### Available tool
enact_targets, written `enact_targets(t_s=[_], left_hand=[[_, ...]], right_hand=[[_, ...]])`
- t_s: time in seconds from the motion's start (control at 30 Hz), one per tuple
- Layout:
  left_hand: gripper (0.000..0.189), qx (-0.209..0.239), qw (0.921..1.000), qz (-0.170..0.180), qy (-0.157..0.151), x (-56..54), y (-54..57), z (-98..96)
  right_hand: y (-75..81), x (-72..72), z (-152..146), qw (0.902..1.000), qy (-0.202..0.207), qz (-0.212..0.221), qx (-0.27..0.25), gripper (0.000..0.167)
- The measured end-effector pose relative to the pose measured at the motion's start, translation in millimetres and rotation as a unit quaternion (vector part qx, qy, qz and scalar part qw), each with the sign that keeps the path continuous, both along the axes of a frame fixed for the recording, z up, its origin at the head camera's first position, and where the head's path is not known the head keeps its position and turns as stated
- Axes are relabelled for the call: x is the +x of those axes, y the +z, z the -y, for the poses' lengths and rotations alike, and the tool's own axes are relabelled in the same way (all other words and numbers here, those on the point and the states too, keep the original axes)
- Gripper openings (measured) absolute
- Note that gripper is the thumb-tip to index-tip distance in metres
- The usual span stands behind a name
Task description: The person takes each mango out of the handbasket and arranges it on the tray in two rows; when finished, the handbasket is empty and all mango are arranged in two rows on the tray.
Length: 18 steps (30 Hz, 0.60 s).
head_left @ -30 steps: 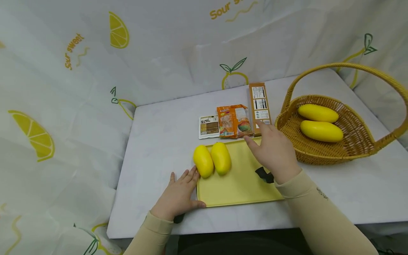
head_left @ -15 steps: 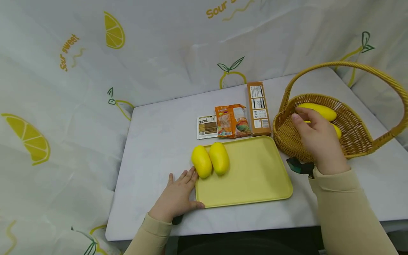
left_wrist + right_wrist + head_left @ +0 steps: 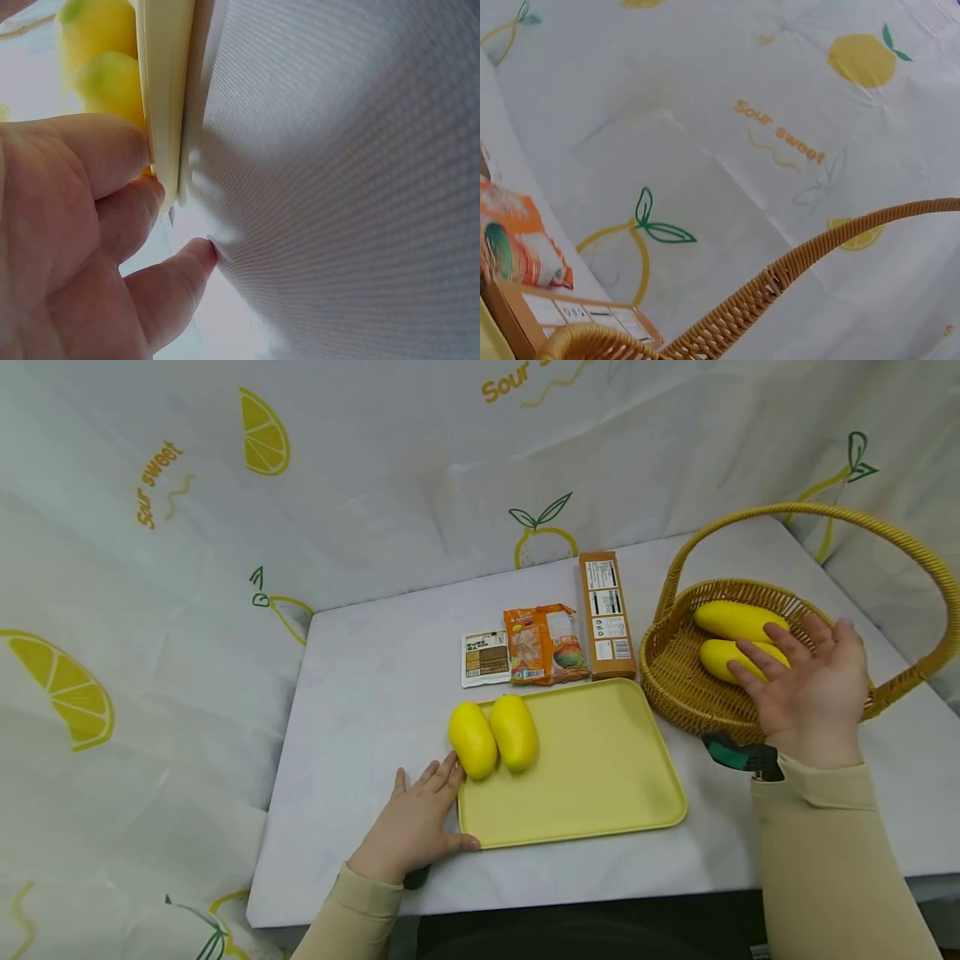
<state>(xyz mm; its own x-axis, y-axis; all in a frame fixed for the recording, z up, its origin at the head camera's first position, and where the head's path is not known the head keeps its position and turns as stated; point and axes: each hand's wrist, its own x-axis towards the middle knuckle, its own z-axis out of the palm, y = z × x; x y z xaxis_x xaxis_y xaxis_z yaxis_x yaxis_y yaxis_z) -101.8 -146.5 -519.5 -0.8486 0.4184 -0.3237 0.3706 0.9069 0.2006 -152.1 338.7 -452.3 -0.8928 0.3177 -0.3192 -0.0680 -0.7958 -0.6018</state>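
Observation:
Two yellow mangoes (image 3: 472,741) lie side by side at the left end of a pale yellow tray (image 3: 592,768). My left hand (image 3: 420,822) is spread along the tray's left side, thumb by the near corner and fingertips close to the outer mango. In the left wrist view its fingers (image 3: 120,150) are against the tray rim. My right hand (image 3: 813,685) is over the wicker basket (image 3: 693,697), palm turned up, fingers loosely bent and holding nothing. Partly behind it, two more mangoes (image 3: 738,620) lie in the basket.
Behind the tray are a small white-and-brown packet (image 3: 486,658), an orange snack bag (image 3: 546,645) and a long brown box (image 3: 606,614). The basket's tall handle (image 3: 825,512) arches over its opening. A lemon-print sheet (image 3: 375,485) hangs behind the table.
My right hand has swung right, from over the tray's far right corner to the basket, and turned palm up. My left hand and all the mangoes have stayed in place.

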Motion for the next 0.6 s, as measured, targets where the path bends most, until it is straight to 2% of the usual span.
enact_targets(t_s=[0.1,0.2,0.37,0.5,0.6], left_hand=[[0.119,0.004,1.0000,-0.002,-0.001,0.3,2.0,-0.4],[0.119,0.007,1.0000,-0.004,-0.001,0.6,3.5,-0.6],[0.119,0.004,1.0000,-0.006,0.000,0.6,2.6,0.3],[0.119,0.004,1.0000,-0.004,0.001,0.0,0.6,1.4],[0.119,0.002,1.0000,-0.004,0.003,-0.5,0.6,1.9]], right_hand=[[-4.2,0.5,-7.8,0.9925,-0.020,-0.003,-0.120,0.044],[-6.4,0.7,-10.4,0.9802,-0.040,-0.005,-0.194,0.055],[-6.7,2.2,-9.8,0.9585,-0.066,-0.006,-0.277,0.056],[-4.6,2.3,-7.4,0.9395,-0.092,0.021,-0.329,0.055],[-2.7,1.2,-5.7,0.9304,-0.113,0.047,-0.345,0.055]])
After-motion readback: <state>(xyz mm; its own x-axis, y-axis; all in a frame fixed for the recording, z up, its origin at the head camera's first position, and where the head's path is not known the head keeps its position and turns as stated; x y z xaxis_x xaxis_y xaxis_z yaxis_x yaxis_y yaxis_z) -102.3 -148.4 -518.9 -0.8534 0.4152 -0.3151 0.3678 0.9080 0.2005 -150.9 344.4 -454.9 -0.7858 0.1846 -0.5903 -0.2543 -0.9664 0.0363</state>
